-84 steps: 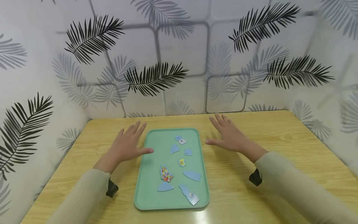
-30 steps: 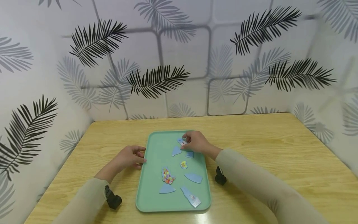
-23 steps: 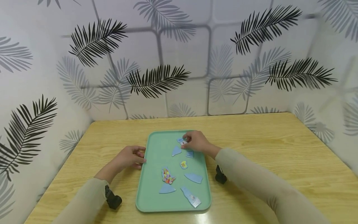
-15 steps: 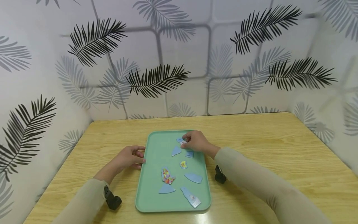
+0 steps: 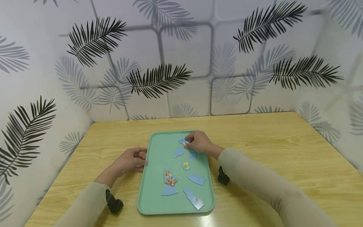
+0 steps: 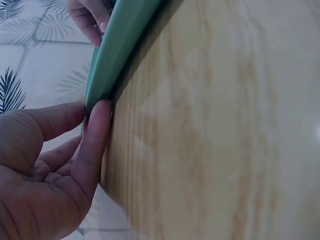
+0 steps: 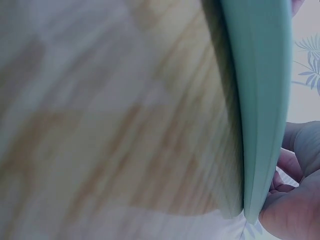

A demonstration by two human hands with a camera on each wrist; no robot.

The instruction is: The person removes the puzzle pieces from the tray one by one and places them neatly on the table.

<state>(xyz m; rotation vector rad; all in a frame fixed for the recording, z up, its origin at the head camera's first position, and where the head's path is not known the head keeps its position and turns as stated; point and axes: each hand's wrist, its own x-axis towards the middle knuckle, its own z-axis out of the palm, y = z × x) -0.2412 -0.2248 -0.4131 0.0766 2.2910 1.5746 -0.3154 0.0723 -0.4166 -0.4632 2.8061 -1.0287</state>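
Observation:
A green tray (image 5: 157,151) lies on the wooden table with several flat, light-blue picture pieces on it, like parts of a cut-up puzzle. My left hand (image 5: 131,160) holds the tray's left rim; in the left wrist view its thumb and a finger meet at the green edge (image 6: 117,55). Over the far right of the tray, my right hand (image 5: 199,142) pinches a small white-and-blue piece (image 5: 184,142) between thumb and fingers, partly hidden by them. In the right wrist view the tray wall (image 7: 262,100) hides that piece and the right fingertips.
Near the right hand lie a blue triangular piece (image 5: 178,152) and a small blue square (image 5: 192,155). Farther down are a yellow-printed piece (image 5: 186,166), a multicoloured one (image 5: 169,178) and larger blue ones (image 5: 196,179). A leaf-patterned wall (image 5: 187,91) stands behind the table.
Both hands were spread above the table beside the tray; since then the left has taken the tray's rim and the right has come to the small piece. In the last second both stay nearly still.

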